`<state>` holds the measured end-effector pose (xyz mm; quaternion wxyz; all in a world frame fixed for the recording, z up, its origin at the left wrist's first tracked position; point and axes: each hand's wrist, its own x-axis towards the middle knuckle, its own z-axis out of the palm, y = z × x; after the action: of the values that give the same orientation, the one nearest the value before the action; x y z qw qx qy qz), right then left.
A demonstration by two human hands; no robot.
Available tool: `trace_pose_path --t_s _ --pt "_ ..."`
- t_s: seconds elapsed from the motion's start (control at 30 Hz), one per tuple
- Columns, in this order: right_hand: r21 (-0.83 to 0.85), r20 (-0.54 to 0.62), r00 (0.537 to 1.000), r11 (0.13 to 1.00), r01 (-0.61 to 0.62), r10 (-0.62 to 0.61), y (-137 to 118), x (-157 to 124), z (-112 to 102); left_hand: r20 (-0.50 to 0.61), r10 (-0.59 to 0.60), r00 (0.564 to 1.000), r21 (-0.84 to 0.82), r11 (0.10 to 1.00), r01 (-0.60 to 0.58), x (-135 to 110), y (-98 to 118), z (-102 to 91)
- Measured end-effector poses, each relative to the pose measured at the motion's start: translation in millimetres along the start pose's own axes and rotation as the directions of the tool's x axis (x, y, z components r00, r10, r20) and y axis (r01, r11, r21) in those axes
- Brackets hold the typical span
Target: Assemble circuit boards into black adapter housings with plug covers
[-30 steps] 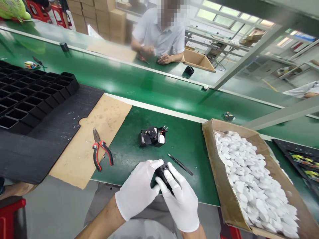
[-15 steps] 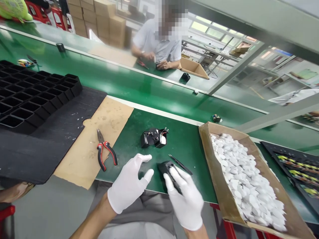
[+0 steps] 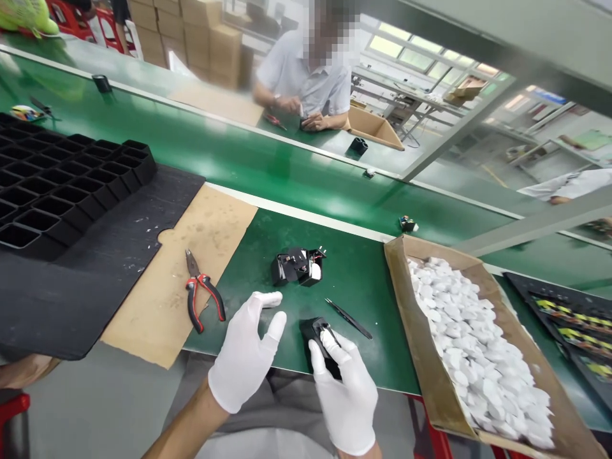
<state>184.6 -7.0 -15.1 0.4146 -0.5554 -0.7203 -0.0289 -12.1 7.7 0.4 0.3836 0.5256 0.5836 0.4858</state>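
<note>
Both my hands wear white gloves. My right hand [image 3: 345, 389] grips a small black plastic part [image 3: 313, 335] near the front edge of the green mat [image 3: 354, 271], fingers wrapped round it. My left hand [image 3: 248, 354] hovers just left of that part, fingers apart, holding nothing. Beyond them on the mat lies a black assembly with white and metal bits [image 3: 297, 266]. Thin black tweezers [image 3: 348, 318] lie to the right of my hands.
Red-handled pliers [image 3: 201, 296] rest on a brown cardboard sheet [image 3: 191, 255]. A black compartment tray [image 3: 62, 185] sits at left on black foam. A cardboard box of white pieces [image 3: 471, 338] stands at right. Across the green conveyor a person works with both hands.
My left hand has let go of the black part and drawn away to the left, fingers opening. My right hand keeps the part.
</note>
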Motion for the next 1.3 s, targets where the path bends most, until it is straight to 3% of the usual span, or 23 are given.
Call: trace_pose_path --t_s 0.13,0.27,0.4,0.5,0.63,0.77,0.83,0.93,1.07,1.17,1.3 --pt "0.087 0.004 0.987 0.983 -0.16 0.16 -6.1 9.0 -16.1 -0.008 -0.019 1.0 0.002 1.0 0.019 -2.5 -1.0 -0.5" --pt "0.192 0.104 0.974 0.957 -0.218 0.201 -20.6 11.4 -23.6 -0.025 -0.014 1.0 0.011 1.0 0.014 -4.2 -1.0 0.2" --pt "0.424 0.215 0.94 0.842 -0.335 0.265 -35.2 13.9 -20.1 -0.045 0.01 0.999 0.058 0.998 -0.008 -3.9 -0.9 2.0" --pt "0.478 0.219 0.931 0.8 -0.363 0.292 -39.8 16.3 -16.3 -0.048 0.038 0.998 0.106 0.994 -0.033 -5.2 -1.5 2.5" --pt "0.365 0.087 0.948 0.876 -0.317 0.307 -35.4 16.9 -12.5 -0.047 0.062 0.997 0.143 0.988 -0.055 -8.0 -2.7 2.4" --pt "0.238 -0.064 0.931 0.911 -0.335 0.359 -18.8 20.6 -16.2 -0.04 0.079 0.996 0.168 0.983 -0.071 -8.8 -3.5 2.4" --pt "0.208 -0.116 0.948 0.94 -0.269 0.297 -9.1 27.2 -24.1 -0.03 0.086 0.996 0.176 0.981 -0.08 -8.6 -3.5 2.9" --pt "0.077 -0.178 0.98 0.994 -0.081 0.094 0.0 39.7 -38.2 -0.017 0.095 0.995 0.189 0.978 -0.09 -8.5 -3.3 3.9" --pt "-0.095 -0.096 0.995 0.995 0.033 -0.042 1.9 39.5 -35.4 -0.013 0.096 0.995 0.213 0.973 -0.091 -9.8 -3.6 3.7" --pt "-0.103 0.002 0.999 0.994 0.043 -0.043 3.3 24.2 -17.1 -0.02 0.099 0.995 0.218 0.972 -0.092 -10.3 -4.1 2.4" --pt "-0.047 0.019 1.0 0.999 -0.009 0.01 7.0 10.7 -3.8 0.002 0.153 0.988 0.272 0.951 -0.148 -9.7 -2.2 5.0"
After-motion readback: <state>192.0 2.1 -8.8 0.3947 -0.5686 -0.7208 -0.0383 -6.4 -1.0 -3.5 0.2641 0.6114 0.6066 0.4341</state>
